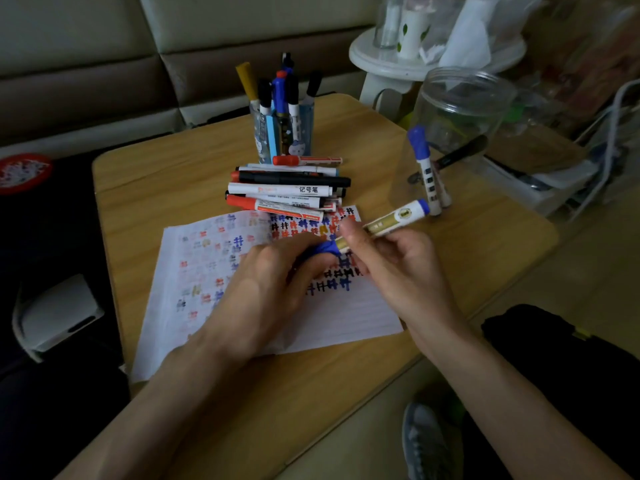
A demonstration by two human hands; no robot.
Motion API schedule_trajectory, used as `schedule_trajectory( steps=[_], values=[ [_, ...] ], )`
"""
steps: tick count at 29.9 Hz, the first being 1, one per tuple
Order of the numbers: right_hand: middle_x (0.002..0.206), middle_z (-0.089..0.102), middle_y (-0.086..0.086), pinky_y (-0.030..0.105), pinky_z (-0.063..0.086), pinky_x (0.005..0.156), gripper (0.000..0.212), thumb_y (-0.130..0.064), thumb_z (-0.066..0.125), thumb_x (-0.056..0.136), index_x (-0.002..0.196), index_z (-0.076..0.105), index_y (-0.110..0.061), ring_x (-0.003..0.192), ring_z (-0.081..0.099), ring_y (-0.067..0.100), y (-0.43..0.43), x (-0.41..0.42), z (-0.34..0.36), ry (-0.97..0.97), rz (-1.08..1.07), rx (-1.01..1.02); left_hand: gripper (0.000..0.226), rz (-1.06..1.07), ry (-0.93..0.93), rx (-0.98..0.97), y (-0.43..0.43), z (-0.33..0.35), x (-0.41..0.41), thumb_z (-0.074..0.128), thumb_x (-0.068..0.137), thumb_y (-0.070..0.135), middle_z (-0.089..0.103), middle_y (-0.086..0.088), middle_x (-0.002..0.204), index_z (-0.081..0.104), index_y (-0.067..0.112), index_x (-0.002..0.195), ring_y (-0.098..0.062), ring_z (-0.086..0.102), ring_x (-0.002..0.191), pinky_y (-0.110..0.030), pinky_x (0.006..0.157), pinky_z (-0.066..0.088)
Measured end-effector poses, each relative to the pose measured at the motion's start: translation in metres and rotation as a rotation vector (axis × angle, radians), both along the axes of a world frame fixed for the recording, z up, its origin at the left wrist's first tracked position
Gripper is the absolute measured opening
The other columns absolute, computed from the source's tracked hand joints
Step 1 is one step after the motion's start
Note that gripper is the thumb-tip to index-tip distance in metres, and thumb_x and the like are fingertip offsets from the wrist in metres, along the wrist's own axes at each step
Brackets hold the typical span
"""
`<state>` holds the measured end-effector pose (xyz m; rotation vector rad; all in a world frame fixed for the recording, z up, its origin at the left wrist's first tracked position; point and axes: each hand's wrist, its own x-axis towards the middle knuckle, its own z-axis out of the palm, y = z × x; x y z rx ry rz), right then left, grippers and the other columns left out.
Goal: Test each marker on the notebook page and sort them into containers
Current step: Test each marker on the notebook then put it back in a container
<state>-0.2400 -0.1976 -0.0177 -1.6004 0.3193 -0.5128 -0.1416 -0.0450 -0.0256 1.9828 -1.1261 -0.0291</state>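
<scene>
Hands: both meet over the page. The left hand (273, 282) has its fingers curled round the blue cap (323, 249). The right hand (391, 258) pinches the barrel of the marker (388, 221) between thumb and fingers. Neither hand has a spare finger free.

Location: the marker is held in the air just above the upper right part of the notebook page (346, 313), with its tail pointing up and right toward the clear jar (460, 109).

Step (judged): the cap is being worked at the joint. I cannot tell whether it is coming off or going on.

Method notes:
- Desk (166, 174): keep the wrists low over it so the pull is steady.
- Page: the upper right is crowded with marks, while the lower part is bare lined paper. Any test stroke belongs on the bare part, where it reads clearly.
- Containers: the jar on the right holds a few markers, one of them blue-capped (424, 168). The pen holder (306, 123) at the back is nearly full. Decide which container to use before moving the marker.
- Pile of markers (287, 190): it lies touching the top edge of the page, so keep the elbows clear to avoid rolling it.
- Cap: pull or push it straight along the barrel without bending. Keep the fingers off the tip.

Appearance of the marker: a white barrel with a gold label band along the middle and a small round emblem near the tail. It has a blue end plug matching the blue cap. The print on the label is too small to read. The tip is hidden by the left hand.
</scene>
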Motion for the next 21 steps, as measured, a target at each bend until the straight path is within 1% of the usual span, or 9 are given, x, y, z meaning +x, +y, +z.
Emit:
schedule_trajectory(
  steps=[2, 6, 9, 12, 14, 16, 17, 19, 21],
  values=[
    [0.061, 0.055, 0.007, 0.023, 0.039, 0.055, 0.041, -0.030, 0.070, 0.096, 0.072, 0.064, 0.002, 0.058, 0.049, 0.017, -0.0009, -0.0025, 0.0001, 0.018, -0.008, 0.038, 0.034, -0.013, -0.011, -0.009, 0.0010, 0.0023, 0.0002, 0.050, 0.102, 0.049, 0.070, 0.011, 0.092, 0.070, 0.023, 0.111, -0.005, 0.064, 0.080, -0.025, 0.067, 0.049],
    [0.063, 0.055, 0.008, 0.019, 0.035, 0.046, 0.050, -0.034, 0.072, 0.094, 0.084, 0.062, 0.014, 0.050, 0.044, 0.013, 0.0021, -0.0077, -0.0038, 0.055, -0.010, 0.192, 0.033, -0.025, -0.080, -0.019, 0.0021, 0.0017, 0.0001, 0.059, 0.098, 0.047, 0.069, 0.014, 0.095, 0.070, 0.021, 0.115, 0.001, 0.062, 0.079, -0.015, 0.069, 0.046],
    [0.060, 0.053, 0.003, 0.019, 0.032, 0.043, 0.047, -0.040, 0.071, 0.093, 0.094, 0.070, 0.007, 0.046, 0.040, 0.010, 0.0065, -0.0081, -0.0042, 0.084, -0.027, 0.277, 0.028, -0.023, -0.135, 0.016, 0.0039, -0.0013, -0.0018, 0.064, 0.095, 0.045, 0.070, 0.015, 0.093, 0.070, 0.023, 0.111, 0.004, 0.061, 0.073, -0.012, 0.068, 0.046],
    [0.057, 0.050, -0.003, 0.017, 0.033, 0.044, 0.035, -0.038, 0.070, 0.095, 0.093, 0.075, -0.003, 0.048, 0.042, 0.007, 0.0056, -0.0055, -0.0031, 0.120, -0.035, 0.273, 0.029, -0.042, -0.155, 0.054, 0.0054, -0.0018, -0.0028, 0.059, 0.099, 0.047, 0.072, 0.012, 0.092, 0.068, 0.022, 0.111, 0.002, 0.061, 0.071, -0.012, 0.066, 0.047],
    [0.057, 0.049, -0.004, 0.018, 0.035, 0.048, 0.031, -0.037, 0.069, 0.096, 0.089, 0.075, -0.007, 0.051, 0.043, 0.007, 0.0036, -0.0045, -0.0016, 0.130, -0.018, 0.241, 0.033, -0.042, -0.133, 0.043, 0.0052, -0.0004, -0.0024, 0.055, 0.100, 0.049, 0.072, 0.010, 0.090, 0.067, 0.021, 0.112, 0.000, 0.062, 0.070, -0.014, 0.064, 0.048],
    [0.058, 0.048, -0.003, 0.020, 0.035, 0.050, 0.029, -0.039, 0.069, 0.096, 0.084, 0.076, -0.013, 0.053, 0.042, 0.008, 0.0022, -0.0036, -0.0005, 0.130, -0.003, 0.220, 0.030, -0.051, -0.107, 0.044, 0.0049, 0.0009, -0.0019, 0.054, 0.102, 0.046, 0.071, 0.009, 0.085, 0.069, 0.021, 0.110, -0.006, 0.064, 0.069, -0.022, 0.062, 0.049],
    [0.058, 0.048, -0.003, 0.020, 0.035, 0.051, 0.030, -0.040, 0.069, 0.096, 0.084, 0.076, -0.013, 0.053, 0.043, 0.008, 0.0016, -0.0031, -0.0007, 0.132, 0.001, 0.210, 0.029, -0.059, -0.091, 0.049, 0.0049, 0.0009, -0.0019, 0.053, 0.103, 0.044, 0.069, 0.008, 0.081, 0.070, 0.020, 0.109, -0.009, 0.064, 0.068, -0.026, 0.062, 0.048],
    [0.057, 0.049, -0.005, 0.019, 0.037, 0.052, 0.040, -0.041, 0.069, 0.095, 0.088, 0.073, -0.002, 0.053, 0.045, 0.007, 0.0010, -0.0018, -0.0009, 0.147, 0.009, 0.183, 0.030, -0.067, -0.038, 0.056, 0.0058, -0.0001, -0.0014, 0.052, 0.103, 0.042, 0.068, 0.006, 0.078, 0.071, 0.019, 0.107, -0.013, 0.064, 0.067, -0.033, 0.061, 0.048],
    [0.055, 0.048, -0.005, 0.019, 0.037, 0.052, 0.049, -0.041, 0.068, 0.095, 0.085, 0.065, 0.007, 0.051, 0.043, 0.008, 0.0001, -0.0009, -0.0018, 0.142, 0.023, 0.174, 0.031, -0.071, 0.010, 0.053, 0.0072, -0.0015, 0.0005, 0.053, 0.103, 0.041, 0.070, 0.003, 0.081, 0.072, 0.018, 0.109, -0.015, 0.065, 0.069, -0.035, 0.061, 0.048]
  ],
)
